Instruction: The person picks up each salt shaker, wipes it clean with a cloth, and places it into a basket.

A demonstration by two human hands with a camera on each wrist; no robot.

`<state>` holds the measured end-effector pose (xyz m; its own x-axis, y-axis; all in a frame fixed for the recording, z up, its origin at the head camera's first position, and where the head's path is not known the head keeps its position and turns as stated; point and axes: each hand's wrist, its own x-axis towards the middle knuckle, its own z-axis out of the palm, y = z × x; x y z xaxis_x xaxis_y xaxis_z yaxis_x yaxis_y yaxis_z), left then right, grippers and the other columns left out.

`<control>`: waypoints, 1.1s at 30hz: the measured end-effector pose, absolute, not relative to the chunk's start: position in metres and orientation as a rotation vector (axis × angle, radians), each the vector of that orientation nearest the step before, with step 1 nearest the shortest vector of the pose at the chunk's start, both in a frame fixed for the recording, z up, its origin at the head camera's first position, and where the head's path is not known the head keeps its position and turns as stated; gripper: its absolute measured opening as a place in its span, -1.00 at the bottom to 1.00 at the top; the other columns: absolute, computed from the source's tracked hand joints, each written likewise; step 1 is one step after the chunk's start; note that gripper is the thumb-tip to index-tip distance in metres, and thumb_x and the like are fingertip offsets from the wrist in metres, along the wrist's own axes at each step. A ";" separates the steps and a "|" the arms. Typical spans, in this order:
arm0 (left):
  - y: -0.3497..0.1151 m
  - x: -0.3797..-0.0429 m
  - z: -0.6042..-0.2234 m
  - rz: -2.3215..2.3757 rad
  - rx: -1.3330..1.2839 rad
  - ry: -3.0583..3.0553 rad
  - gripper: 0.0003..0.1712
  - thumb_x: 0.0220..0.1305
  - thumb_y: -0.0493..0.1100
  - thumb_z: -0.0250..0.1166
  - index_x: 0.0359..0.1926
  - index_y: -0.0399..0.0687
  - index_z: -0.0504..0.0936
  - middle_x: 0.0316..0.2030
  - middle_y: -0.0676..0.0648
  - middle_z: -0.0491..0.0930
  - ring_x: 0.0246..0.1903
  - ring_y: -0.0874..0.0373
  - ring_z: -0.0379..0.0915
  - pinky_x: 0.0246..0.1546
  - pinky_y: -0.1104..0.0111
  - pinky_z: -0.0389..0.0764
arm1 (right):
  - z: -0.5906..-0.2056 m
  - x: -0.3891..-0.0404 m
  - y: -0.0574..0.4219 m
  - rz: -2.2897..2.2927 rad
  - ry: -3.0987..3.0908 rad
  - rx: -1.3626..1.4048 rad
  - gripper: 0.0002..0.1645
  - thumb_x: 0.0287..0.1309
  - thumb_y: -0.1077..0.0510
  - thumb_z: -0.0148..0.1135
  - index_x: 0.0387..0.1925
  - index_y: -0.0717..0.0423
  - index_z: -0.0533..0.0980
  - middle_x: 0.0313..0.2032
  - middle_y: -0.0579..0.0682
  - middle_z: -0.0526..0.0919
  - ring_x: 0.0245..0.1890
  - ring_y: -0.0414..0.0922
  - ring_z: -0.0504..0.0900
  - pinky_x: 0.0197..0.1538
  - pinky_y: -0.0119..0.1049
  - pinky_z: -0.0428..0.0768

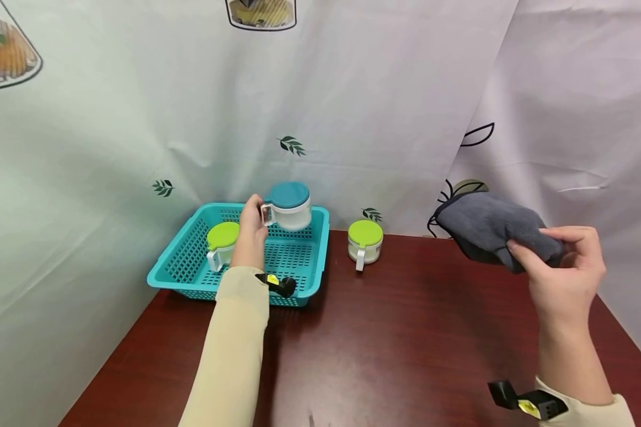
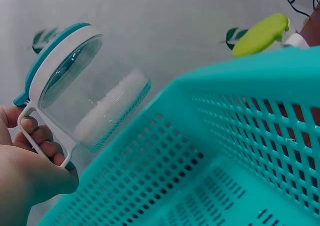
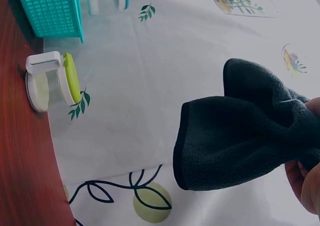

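Observation:
My left hand (image 1: 253, 222) grips the white handle of a clear seasoning jar (image 1: 291, 213) with a blue lid, held above the turquoise basket (image 1: 320, 261). White grains lie in the jar's lower part, as the left wrist view shows. Inside the basket, at its left, a green-lidded jar (image 1: 223, 237) is partly covered by my left hand. To the right, over the table, my right hand (image 1: 571, 267) pinches a folded dark grey cloth (image 1: 497, 228) between thumb and fingers. The cloth's free end points left, bunched near the fingers.
Another green-lidded jar (image 1: 365, 243) stands on the dark red table (image 1: 384, 344), right of the basket, its handle toward me. A white printed curtain (image 1: 384, 107) hangs behind the table and along its sides.

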<state>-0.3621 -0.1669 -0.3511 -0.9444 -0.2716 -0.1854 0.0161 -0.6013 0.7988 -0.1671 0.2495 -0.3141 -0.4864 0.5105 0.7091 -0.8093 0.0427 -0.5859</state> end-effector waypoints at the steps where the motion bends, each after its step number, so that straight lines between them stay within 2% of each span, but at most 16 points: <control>1: -0.167 -0.363 -0.354 -2.633 0.450 -1.331 -0.68 0.10 -0.36 -0.03 -0.72 -0.03 0.18 -0.64 0.00 0.16 -0.62 0.16 0.06 -0.36 0.38 0.18 | -0.314 -0.167 0.250 1.654 -1.292 0.343 -0.58 -0.43 0.69 0.26 -0.34 0.49 0.50 -0.40 0.12 0.46 -0.52 -0.17 0.49 -0.40 -0.48 0.47; 8: -0.170 -0.371 -0.375 -2.549 0.637 -1.494 -0.73 0.12 -0.31 -0.04 -0.66 0.00 0.18 -0.71 0.02 0.16 -0.66 0.17 0.02 -0.53 0.39 0.10 | -0.314 -0.169 0.250 1.669 -1.269 0.363 -0.59 -0.44 0.70 0.26 -0.36 0.51 0.50 -0.42 0.14 0.46 -0.48 -0.13 0.53 -0.36 -0.45 0.49; 12: -0.172 -0.375 -0.382 -2.504 0.711 -1.599 -0.75 0.09 -0.32 -0.05 -0.64 0.00 0.16 -0.65 0.00 0.16 -0.65 0.17 0.03 -0.55 0.38 0.11 | -0.313 -0.170 0.251 1.686 -1.251 0.361 -0.58 -0.45 0.72 0.25 -0.37 0.51 0.49 -0.43 0.15 0.46 -0.47 -0.11 0.53 -0.36 -0.43 0.49; 18: -0.175 -0.380 -0.389 -2.424 0.753 -1.850 -0.75 -0.02 -0.33 -0.08 -0.72 0.00 0.16 -0.76 0.02 0.12 -0.62 0.13 -0.02 -0.51 0.35 0.11 | -0.313 -0.171 0.253 1.700 -1.230 0.363 -0.58 -0.47 0.73 0.23 -0.38 0.53 0.48 -0.43 0.16 0.46 -0.45 -0.09 0.54 -0.34 -0.42 0.50; 24: -0.177 -0.381 -0.393 -2.371 0.708 -2.040 -0.74 0.03 -0.33 -0.12 -0.71 -0.01 0.14 -0.76 0.02 0.11 -0.64 0.12 -0.06 -0.46 0.31 0.09 | -0.311 -0.171 0.253 1.700 -1.222 0.376 -0.57 -0.50 0.75 0.22 -0.39 0.53 0.48 -0.43 0.17 0.46 -0.43 -0.08 0.54 -0.32 -0.41 0.50; 33: -0.174 -0.374 -0.390 -2.316 0.649 -2.213 -0.83 0.11 -0.30 -0.12 -0.59 -0.06 0.22 -0.67 0.01 0.19 -0.55 0.10 0.06 -0.34 0.27 0.17 | -0.309 -0.171 0.254 1.697 -1.205 0.386 -0.57 -0.52 0.76 0.22 -0.40 0.54 0.47 -0.44 0.17 0.46 -0.42 -0.08 0.52 -0.31 -0.40 0.47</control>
<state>-0.3742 -0.1736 -0.3902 -0.9134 -0.1782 -0.3661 -0.3576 -0.0789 0.9305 -0.1706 0.2542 -0.3095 -0.4686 0.5274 0.7087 -0.8429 -0.0269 -0.5373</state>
